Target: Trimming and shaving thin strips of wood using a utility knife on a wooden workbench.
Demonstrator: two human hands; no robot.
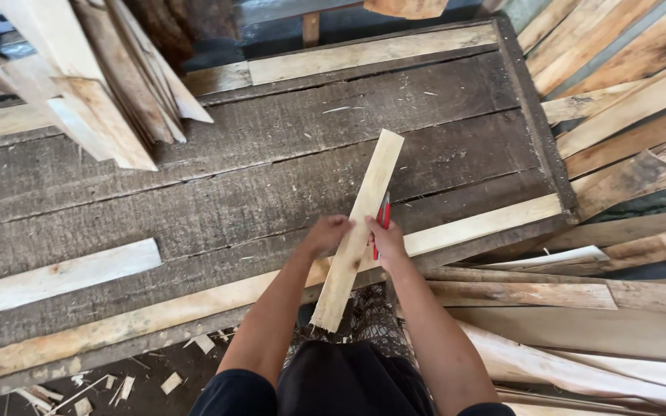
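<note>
- Your left hand grasps the pale wooden slat at its middle, tilted over the tabletop.
- Your right hand grips a red pencil against it.
- The slat seems light, stiff, splintery at its lower end; hold it mid-length.

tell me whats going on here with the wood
A person stands at a dark, rough plank workbench, holding a pale wooden slat slanted across its near edge. The left hand grips the slat's side, while the right hand steadies the other side and holds a red tool. Another pale board lies on the bench to the left, and stacks of offcuts lie to the right.
</note>
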